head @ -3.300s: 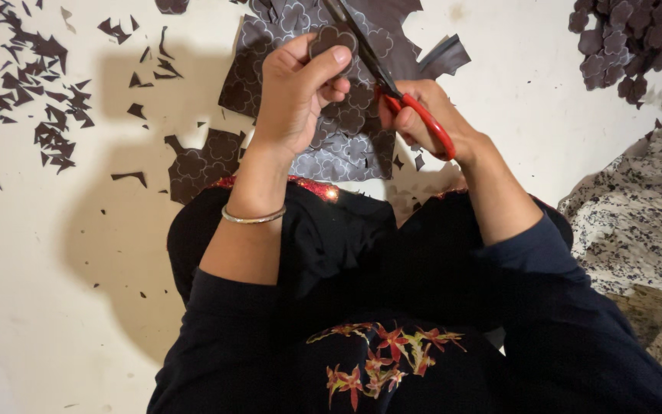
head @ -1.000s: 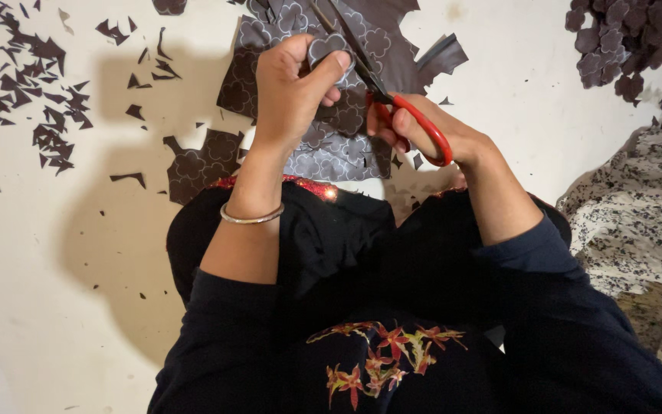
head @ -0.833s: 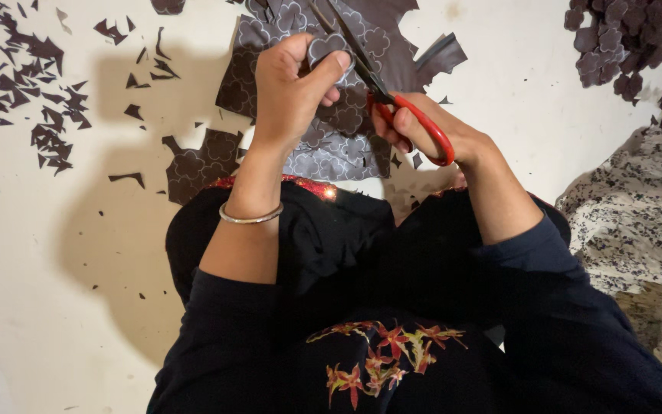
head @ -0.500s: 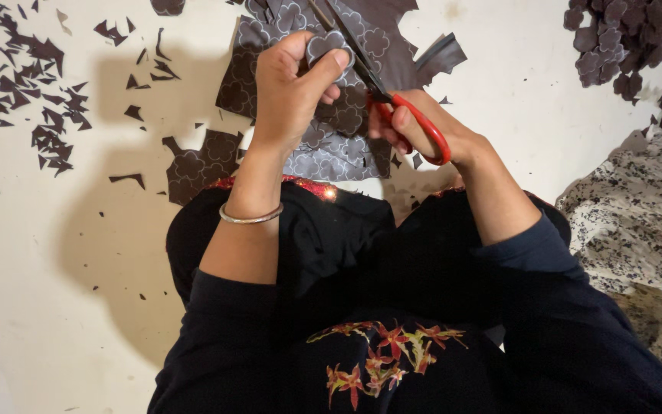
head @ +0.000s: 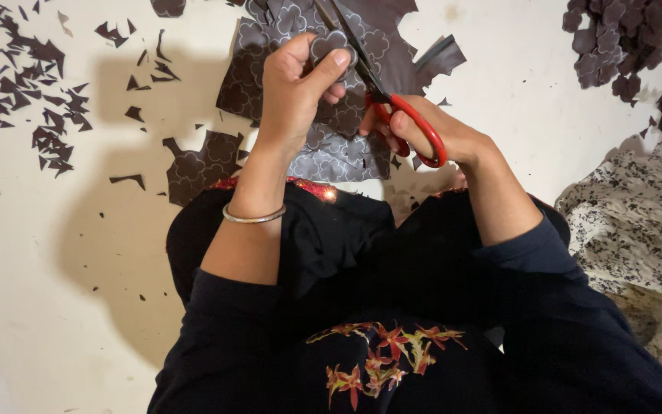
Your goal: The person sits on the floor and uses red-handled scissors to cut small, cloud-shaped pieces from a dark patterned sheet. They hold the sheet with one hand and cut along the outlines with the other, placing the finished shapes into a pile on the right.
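Observation:
My left hand (head: 294,90) pinches a small flower-shaped piece of dark leather (head: 329,43) between thumb and fingers, held up above the floor. My right hand (head: 430,134) grips red-handled scissors (head: 392,107), whose dark blades (head: 346,34) run up beside the held piece. Under both hands lies a large dark brown leather sheet (head: 285,92) marked with outlined flower shapes. A thin metal bangle (head: 253,218) circles my left wrist.
Dark offcuts (head: 40,92) are scattered over the pale floor at the left. A pile of cut flower shapes (head: 614,42) sits at the top right. A black-and-white speckled cloth (head: 637,230) lies at the right. My dark-clothed lap fills the bottom.
Barely any movement: the left hand has turned the small piece slightly against the blades, and the scissors stay at the same spot beside it.

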